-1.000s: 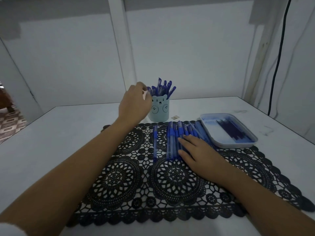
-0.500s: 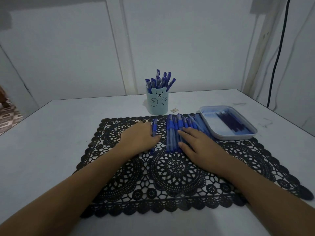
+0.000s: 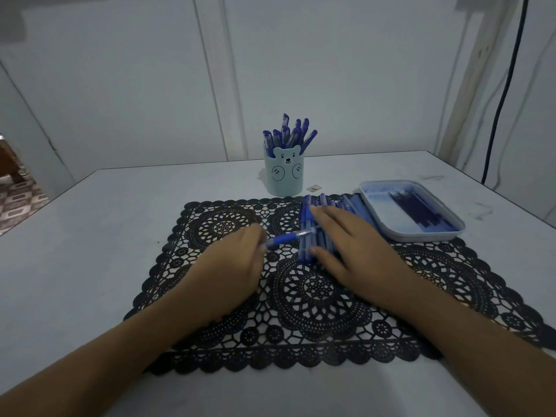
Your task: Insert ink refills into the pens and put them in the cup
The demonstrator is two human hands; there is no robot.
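Note:
My left hand [image 3: 233,261] grips one blue pen [image 3: 288,237] by its end; the pen lies nearly level, pointing right across the mat. My right hand [image 3: 352,245] rests flat, fingers spread, on a row of several blue pens [image 3: 307,219] lying side by side on the black lace mat [image 3: 301,296]. A pale blue bear-face cup [image 3: 284,174] stands behind the mat with several blue pens upright in it. To the right, a light blue tray [image 3: 373,206] holds dark ink refills [image 3: 418,210].
The white table [image 3: 90,251] ends at walls behind and to the right. A black cable [image 3: 505,85] hangs down the right wall. A small tag [image 3: 314,188] lies beside the cup. A patterned floor shows past the table's left edge.
My left hand came back from the cup to the mat, closed on the lone pen left of the row, and swung it from lengthwise to crosswise. My right hand stayed on the row.

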